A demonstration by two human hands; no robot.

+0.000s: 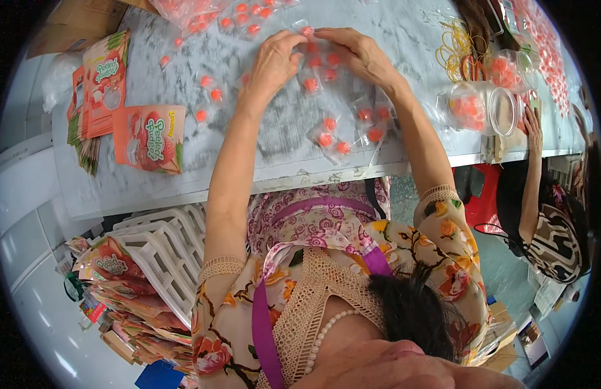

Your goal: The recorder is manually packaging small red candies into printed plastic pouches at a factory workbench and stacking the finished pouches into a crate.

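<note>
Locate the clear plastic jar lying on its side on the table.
In the head view, the clear jar lies at the table's right end, beside the yellow rubber bands, near a co-worker's hand.

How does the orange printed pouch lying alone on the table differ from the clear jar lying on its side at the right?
The orange pouch is flat, opaque and printed; the clear jar is round and see-through, showing red-orange pieces inside. The pouch lies left of both hands, the jar right of them, its pale lid end toward a co-worker's hand. The person's left hand and right hand touch neither. Both rest on the grey table.
</note>
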